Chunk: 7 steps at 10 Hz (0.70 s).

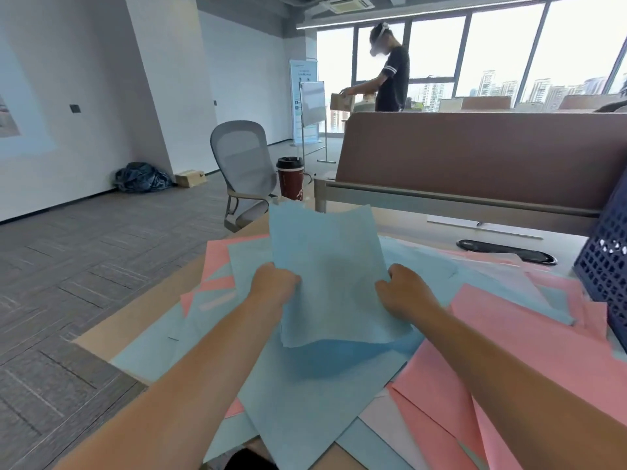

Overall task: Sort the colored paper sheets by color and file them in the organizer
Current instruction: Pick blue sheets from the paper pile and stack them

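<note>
Both hands pinch a blue sheet (pixel 330 276) at mid-frame, the left hand (pixel 274 283) on its left edge, the right hand (pixel 405 290) on its right. Below it lie blue and pink sheets (pixel 529 337) on the desk (pixel 112 329). A dark basket (pixel 607 262) stands at right.

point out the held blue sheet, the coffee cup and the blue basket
held blue sheet (pixel 332 266): head view, middle of the sheet
coffee cup (pixel 290 184): head view, red side wall
blue basket (pixel 607 266): head view, lattice side wall
</note>
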Each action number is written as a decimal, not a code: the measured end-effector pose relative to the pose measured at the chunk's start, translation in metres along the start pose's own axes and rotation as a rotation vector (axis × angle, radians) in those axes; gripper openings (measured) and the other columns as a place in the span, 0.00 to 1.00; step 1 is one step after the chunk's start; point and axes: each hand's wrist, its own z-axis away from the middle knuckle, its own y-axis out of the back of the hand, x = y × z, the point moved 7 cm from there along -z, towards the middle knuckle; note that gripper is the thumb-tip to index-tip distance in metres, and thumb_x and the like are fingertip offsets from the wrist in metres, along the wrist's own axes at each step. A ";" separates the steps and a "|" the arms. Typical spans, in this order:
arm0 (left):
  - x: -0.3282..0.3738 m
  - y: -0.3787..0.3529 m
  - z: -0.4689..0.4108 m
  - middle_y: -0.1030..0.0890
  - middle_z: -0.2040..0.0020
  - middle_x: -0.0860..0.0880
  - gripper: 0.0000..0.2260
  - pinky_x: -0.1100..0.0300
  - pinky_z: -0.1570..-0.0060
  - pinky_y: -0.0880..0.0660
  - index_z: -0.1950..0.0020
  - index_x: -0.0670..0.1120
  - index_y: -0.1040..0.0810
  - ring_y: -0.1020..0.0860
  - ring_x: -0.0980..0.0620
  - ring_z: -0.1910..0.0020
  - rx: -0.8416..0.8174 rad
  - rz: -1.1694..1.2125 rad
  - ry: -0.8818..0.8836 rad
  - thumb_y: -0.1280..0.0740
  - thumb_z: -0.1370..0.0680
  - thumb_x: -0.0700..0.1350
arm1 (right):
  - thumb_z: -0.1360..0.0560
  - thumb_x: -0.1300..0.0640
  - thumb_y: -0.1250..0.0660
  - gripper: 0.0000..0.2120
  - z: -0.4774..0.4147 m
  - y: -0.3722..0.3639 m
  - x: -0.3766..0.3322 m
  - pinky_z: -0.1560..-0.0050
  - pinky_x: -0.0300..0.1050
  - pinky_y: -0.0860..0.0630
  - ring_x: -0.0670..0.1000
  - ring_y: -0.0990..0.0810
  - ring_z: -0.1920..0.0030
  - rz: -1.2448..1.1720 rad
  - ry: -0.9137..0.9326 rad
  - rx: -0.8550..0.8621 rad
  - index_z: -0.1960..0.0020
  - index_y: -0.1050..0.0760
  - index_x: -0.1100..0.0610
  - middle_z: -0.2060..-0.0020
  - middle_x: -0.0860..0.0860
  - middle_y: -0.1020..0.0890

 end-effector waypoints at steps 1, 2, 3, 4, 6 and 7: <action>-0.006 0.008 -0.007 0.18 0.47 0.37 0.15 0.42 0.44 0.23 0.46 0.36 0.20 0.20 0.37 0.47 -0.022 -0.009 0.014 0.28 0.32 0.37 | 0.21 0.51 0.39 0.08 -0.006 -0.013 -0.008 0.55 0.45 0.32 0.55 0.25 0.54 0.076 0.044 -0.047 0.50 0.30 0.56 0.54 0.52 0.23; -0.009 0.005 -0.007 0.20 0.47 0.41 0.21 0.47 0.44 0.22 0.39 0.35 0.23 0.20 0.42 0.49 -0.055 -0.030 0.030 0.29 0.32 0.38 | 0.22 0.55 0.39 0.05 -0.015 -0.019 -0.011 0.55 0.45 0.32 0.56 0.25 0.53 0.116 0.060 -0.046 0.51 0.30 0.56 0.50 0.56 0.21; -0.013 0.003 -0.016 0.27 0.49 0.43 0.17 0.56 0.54 0.27 0.33 0.34 0.29 0.27 0.46 0.53 -0.021 -0.121 0.050 0.38 0.21 0.34 | 0.22 0.53 0.39 0.06 -0.029 -0.024 -0.012 0.53 0.47 0.28 0.59 0.22 0.49 0.167 0.069 -0.036 0.52 0.29 0.57 0.49 0.57 0.20; -0.020 0.001 -0.035 0.23 0.45 0.40 0.15 0.54 0.51 0.26 0.35 0.35 0.29 0.26 0.45 0.52 0.018 -0.205 0.000 0.39 0.22 0.33 | 0.22 0.43 0.39 0.16 -0.047 -0.023 -0.005 0.42 0.54 0.24 0.59 0.23 0.43 0.204 0.047 0.014 0.47 0.24 0.56 0.44 0.57 0.20; -0.025 0.005 -0.055 0.22 0.44 0.45 0.15 0.51 0.44 0.25 0.40 0.44 0.27 0.24 0.42 0.45 0.058 -0.212 -0.079 0.36 0.26 0.34 | 0.20 0.40 0.42 0.26 -0.079 -0.024 0.011 0.32 0.56 0.34 0.58 0.34 0.28 0.311 -0.020 0.013 0.28 0.33 0.54 0.29 0.55 0.31; -0.024 0.005 -0.058 0.21 0.46 0.46 0.14 0.53 0.47 0.25 0.41 0.45 0.27 0.23 0.44 0.47 0.064 -0.195 -0.090 0.36 0.26 0.34 | 0.19 0.47 0.44 0.20 -0.090 -0.019 0.015 0.36 0.55 0.31 0.59 0.30 0.32 0.343 -0.038 0.025 0.30 0.32 0.54 0.33 0.56 0.28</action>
